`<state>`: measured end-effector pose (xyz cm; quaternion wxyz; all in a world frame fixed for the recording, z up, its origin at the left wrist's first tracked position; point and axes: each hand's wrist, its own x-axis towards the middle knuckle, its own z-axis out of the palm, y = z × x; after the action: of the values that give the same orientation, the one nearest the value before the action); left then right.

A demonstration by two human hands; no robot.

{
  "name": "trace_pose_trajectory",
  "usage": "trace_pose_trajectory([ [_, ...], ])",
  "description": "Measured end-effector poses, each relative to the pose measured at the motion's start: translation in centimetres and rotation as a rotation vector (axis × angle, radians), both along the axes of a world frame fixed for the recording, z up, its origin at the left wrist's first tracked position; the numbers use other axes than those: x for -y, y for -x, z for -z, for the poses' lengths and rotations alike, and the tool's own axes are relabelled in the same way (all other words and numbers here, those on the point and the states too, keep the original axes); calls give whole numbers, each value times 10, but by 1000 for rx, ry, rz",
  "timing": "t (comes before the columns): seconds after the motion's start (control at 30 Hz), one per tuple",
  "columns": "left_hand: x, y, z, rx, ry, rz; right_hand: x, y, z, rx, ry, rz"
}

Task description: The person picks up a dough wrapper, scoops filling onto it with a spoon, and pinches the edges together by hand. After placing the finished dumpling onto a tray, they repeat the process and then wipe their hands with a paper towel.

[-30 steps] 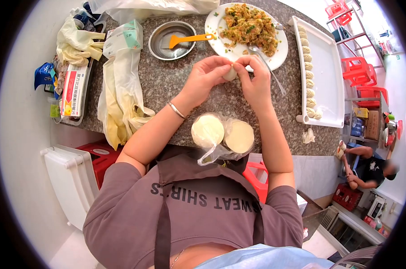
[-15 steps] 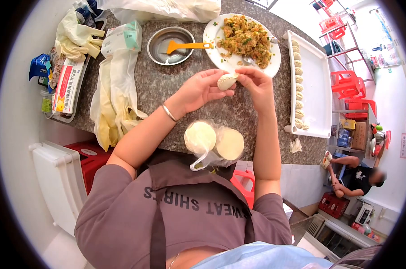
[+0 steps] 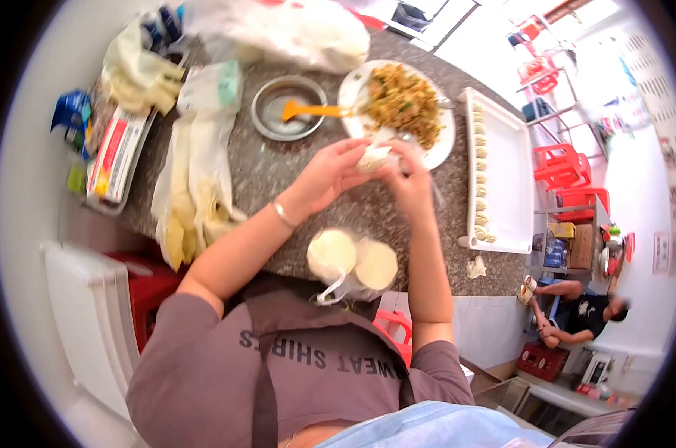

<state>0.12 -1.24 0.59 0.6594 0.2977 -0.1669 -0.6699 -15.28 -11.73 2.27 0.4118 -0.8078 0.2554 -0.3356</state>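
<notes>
A pale pleated dumpling (image 3: 374,158) is held between my two hands over the speckled table, just below the plate. My left hand (image 3: 332,175) has its fingers closed around the dumpling's left side. On its other side, my right hand (image 3: 409,179) pinches at the dumpling, a little blurred by motion. Above them a white plate (image 3: 348,91) carries chopped filling (image 3: 405,101) and a spoon. An orange scraper (image 3: 312,110) spans from a metal bowl (image 3: 260,119) to the plate. Two stacks of round wrappers (image 3: 332,255) in plastic lie near my apron.
At the right is a white tray (image 3: 511,187) with a column of several dumplings. A dough scrap (image 3: 476,266) lies below it. Plastic gloves (image 3: 177,201), a plastic bag (image 3: 278,33) and a box (image 3: 114,157) are left and behind. A person (image 3: 584,313) sits far right.
The view has shifted, so the table and tray appear lower and further left. My right hand has turned inward over the dumpling, which both hands still hold.
</notes>
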Motion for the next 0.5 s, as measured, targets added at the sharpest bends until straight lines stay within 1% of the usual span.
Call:
trace_pose_trajectory([
  [0.07,0,2,-2,-48,33,-56,-16,-6,-9,-1,63,-37],
  [0.13,1,4,0,-97,90,-31,-21,-7,-13,-4,60,-39],
  [0.2,1,2,0,-105,110,3,-26,-6,-23,9,-36,-24],
  [0.23,-1,4,-2,-90,109,-2,-25,-5,-26,4,1,-15],
  [0.27,-1,3,-4,-80,95,40,-23,-5,-27,17,-11,27],
  [0.3,-2,3,-6,-112,115,85,-22,-1,-26,77,-113,-16],
  [0.33,-4,6,-5,-154,122,135,-21,9,-23,138,-222,-51],
  [0.4,-5,11,-13,-105,77,175,-24,34,-49,155,-296,-17],
  [0.47,-4,11,-5,-79,63,176,-16,68,-56,98,-248,67],
  [0.5,-4,12,-5,-67,67,171,-9,88,-58,122,-290,120],
])
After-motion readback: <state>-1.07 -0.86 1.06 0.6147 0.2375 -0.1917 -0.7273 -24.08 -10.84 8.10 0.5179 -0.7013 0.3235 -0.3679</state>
